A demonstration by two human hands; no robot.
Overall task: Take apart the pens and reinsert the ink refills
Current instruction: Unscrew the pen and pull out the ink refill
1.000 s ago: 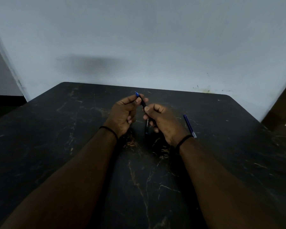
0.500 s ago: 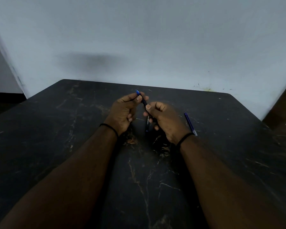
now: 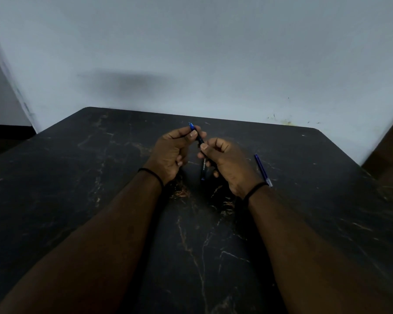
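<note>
Both hands hold one dark pen (image 3: 203,165) with a blue tip above the middle of the black marble table (image 3: 77,177). My left hand (image 3: 170,152) pinches the pen's upper end near the blue tip with thumb and forefinger. My right hand (image 3: 227,162) grips the barrel lower down; white lettering shows on the barrel below its thumb. A blue ink refill (image 3: 262,169) with a pale end lies on the table just right of my right wrist, apart from the hand.
The table's far edge runs along a pale wall (image 3: 213,53). A dark gap lies past the table's left corner, and a brown surface (image 3: 390,150) stands at the right edge of view.
Both hands with the pen have drifted slightly up and away from me; the grips stay the same. The refill has not moved.
</note>
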